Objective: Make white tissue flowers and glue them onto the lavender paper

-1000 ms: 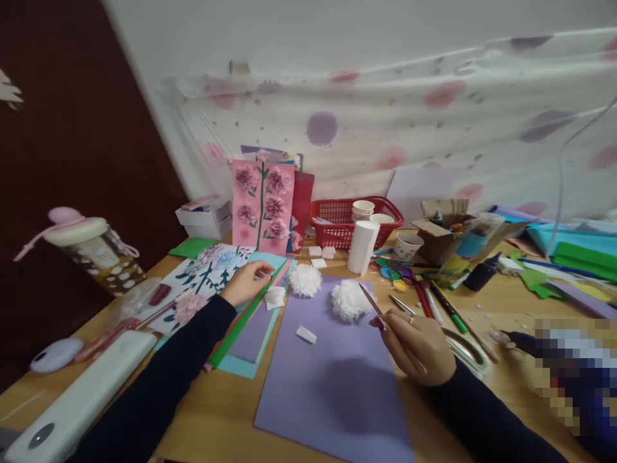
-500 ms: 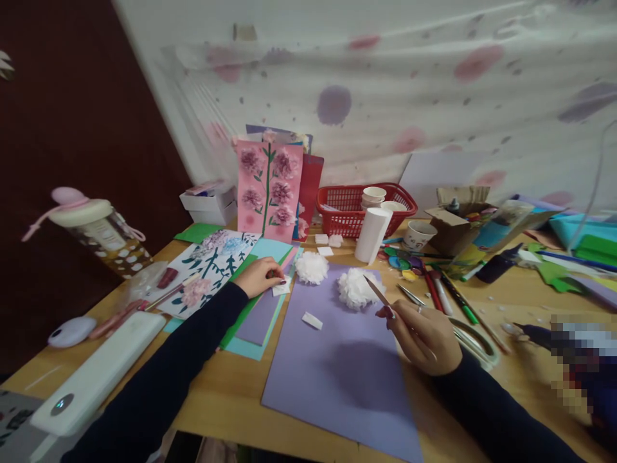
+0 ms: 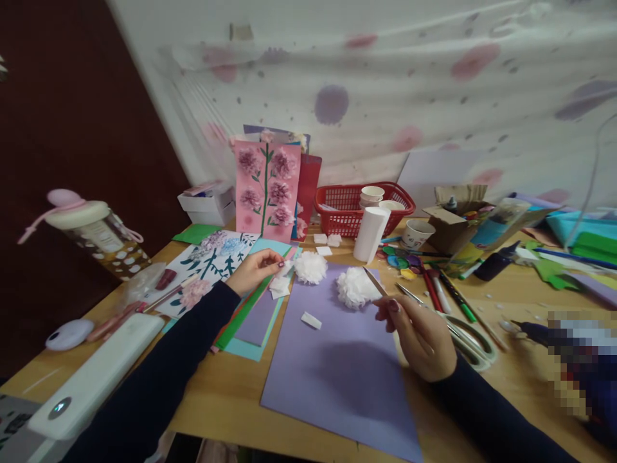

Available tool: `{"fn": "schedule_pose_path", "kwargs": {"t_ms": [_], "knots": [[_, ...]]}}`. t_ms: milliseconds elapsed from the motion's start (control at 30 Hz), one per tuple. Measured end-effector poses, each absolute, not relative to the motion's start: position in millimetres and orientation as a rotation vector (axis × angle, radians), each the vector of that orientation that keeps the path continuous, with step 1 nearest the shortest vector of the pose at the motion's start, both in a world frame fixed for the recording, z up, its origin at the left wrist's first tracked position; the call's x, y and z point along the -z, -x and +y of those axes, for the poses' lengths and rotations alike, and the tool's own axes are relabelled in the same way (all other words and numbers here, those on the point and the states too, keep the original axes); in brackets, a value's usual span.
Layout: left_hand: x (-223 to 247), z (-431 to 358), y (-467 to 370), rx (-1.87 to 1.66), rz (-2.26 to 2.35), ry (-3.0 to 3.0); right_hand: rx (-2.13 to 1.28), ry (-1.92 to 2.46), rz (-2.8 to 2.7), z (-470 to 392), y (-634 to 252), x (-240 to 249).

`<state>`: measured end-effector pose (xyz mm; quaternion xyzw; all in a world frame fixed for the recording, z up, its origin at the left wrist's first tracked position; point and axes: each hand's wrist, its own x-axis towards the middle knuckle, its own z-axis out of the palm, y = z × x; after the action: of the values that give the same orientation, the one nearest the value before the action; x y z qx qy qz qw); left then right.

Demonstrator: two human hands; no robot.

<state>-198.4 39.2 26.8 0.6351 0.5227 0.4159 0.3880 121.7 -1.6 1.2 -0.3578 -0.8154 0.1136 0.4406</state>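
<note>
My left hand [image 3: 253, 271] is closed in a pinch on a small piece of white tissue paper [image 3: 288, 266], held just above a little stack of white paper squares [image 3: 279, 287]. My right hand [image 3: 420, 334] grips a slim, pointed tool [image 3: 374, 281], its tip up beside a fluffy white paper flower [image 3: 354, 287]; its exact kind is unclear. Another white paper flower [image 3: 310, 267] sits at the top left of a purple sheet [image 3: 332, 379]. A folded white paper strip [image 3: 311, 321] lies on that sheet.
Scissors [image 3: 470, 341] and several pens lie right of the sheet. Behind stand a white paper roll [image 3: 371, 235], a red basket [image 3: 337, 215] and a paper cup [image 3: 417, 235]. A glue gun, partly blurred out, is at far right. A bottle [image 3: 96, 235] and white device [image 3: 101, 373] are left.
My left hand has lifted slightly from the white squares with a small piece pinched in its fingertips. My right hand has shifted slightly, still holding the pointed tool.
</note>
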Motion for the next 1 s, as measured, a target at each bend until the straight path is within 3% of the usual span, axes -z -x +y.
{"fn": "schedule_pose_path", "kwargs": {"t_ms": [267, 400, 533, 767, 1000], "knots": [[-28, 1, 144, -1.055, 0.972, -1.108, -0.739, 0.917, -1.839, -21, -69, -10], [-22, -11, 133, -0.967, 0.91, -1.086, -1.067, 0.869, -1.637, -25, -54, -11], [-18, -7, 141, -0.86, 0.92, -1.232, -1.158, 0.821, -1.6, -28, -58, -1], [-29, 2, 171, -0.483, 1.406, -1.964, -0.703, 0.803, -2.005, -34, -73, 11], [-31, -21, 146, -0.239, 1.337, -2.161, -0.459, 0.708, -1.998, -37, -72, 8]]}}
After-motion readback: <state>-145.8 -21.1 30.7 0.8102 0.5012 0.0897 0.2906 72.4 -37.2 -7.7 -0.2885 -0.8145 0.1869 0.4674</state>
